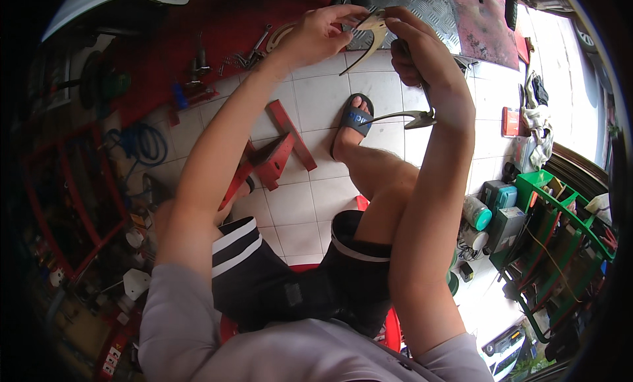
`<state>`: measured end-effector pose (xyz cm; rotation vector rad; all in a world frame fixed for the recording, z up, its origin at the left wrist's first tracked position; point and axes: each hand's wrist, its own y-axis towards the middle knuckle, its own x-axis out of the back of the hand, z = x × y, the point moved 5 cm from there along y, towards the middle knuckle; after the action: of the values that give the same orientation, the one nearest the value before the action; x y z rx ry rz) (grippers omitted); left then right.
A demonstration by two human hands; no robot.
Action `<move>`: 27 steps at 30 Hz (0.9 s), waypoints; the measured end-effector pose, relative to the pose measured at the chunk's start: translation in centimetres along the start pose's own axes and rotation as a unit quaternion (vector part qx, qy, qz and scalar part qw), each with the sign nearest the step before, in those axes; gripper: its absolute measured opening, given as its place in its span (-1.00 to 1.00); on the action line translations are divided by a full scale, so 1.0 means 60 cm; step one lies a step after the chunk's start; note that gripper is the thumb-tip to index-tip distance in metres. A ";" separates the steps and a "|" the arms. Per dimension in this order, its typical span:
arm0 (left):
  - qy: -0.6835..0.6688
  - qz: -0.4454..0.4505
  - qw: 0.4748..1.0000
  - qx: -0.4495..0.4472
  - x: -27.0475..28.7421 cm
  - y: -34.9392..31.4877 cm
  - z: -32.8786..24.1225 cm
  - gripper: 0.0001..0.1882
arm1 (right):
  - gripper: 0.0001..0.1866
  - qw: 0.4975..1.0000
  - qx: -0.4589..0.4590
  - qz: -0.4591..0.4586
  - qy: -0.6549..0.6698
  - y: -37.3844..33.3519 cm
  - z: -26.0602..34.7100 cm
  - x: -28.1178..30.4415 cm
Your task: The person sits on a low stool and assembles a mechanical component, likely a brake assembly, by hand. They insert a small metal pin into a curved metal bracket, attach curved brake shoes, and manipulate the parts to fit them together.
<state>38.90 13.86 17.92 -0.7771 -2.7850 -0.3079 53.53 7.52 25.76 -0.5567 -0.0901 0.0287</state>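
Note:
My right hand (422,49) is raised at the upper middle, its fingers closed around a tan, curved metal piece (377,37) with a long pointed tail. Below that hand, a dark rod leads down to a grey metal part with a curved, pointed arm (414,119); whether it joins the tan piece is hidden by my hand. My left hand (323,33) is beside the tan piece, thumb and fingers apart. Its fingertips reach the piece's upper edge; whether they touch it I cannot tell.
A red work platform (224,12) with a ridged metal plate (422,12) lies ahead, bearing wrenches and loose bolts. A red metal stand (273,159) is on the white tiles (300,207). Far right are a green rack (537,184) and tool cases (504,230); a blue hose (142,144) coils left.

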 end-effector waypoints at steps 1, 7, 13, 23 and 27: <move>0.024 0.012 1.000 -0.009 -0.004 -0.010 -0.019 -0.69 | -0.70 1.000 0.002 0.018 0.010 0.003 0.000 -0.006; 0.168 0.046 0.982 0.069 0.021 -0.058 -0.040 -0.72 | -0.76 0.985 0.018 0.150 0.086 -0.008 0.019 -0.063; 0.164 -0.094 0.982 -0.027 0.108 -0.109 -0.043 -0.74 | -0.78 0.976 0.062 0.162 0.130 -0.024 0.040 -0.104; -0.016 -0.106 0.883 0.457 0.189 -0.205 0.154 -0.75 | -0.81 0.982 0.053 0.093 0.158 -0.010 0.031 -0.080; -0.013 -0.056 0.897 0.439 0.092 -0.173 0.201 -0.72 | -0.76 0.985 0.038 0.035 0.165 -0.014 0.029 -0.047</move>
<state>26.79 10.97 6.53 -0.3764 -2.5558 0.8942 50.56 7.56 27.47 -0.4821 0.2523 0.0075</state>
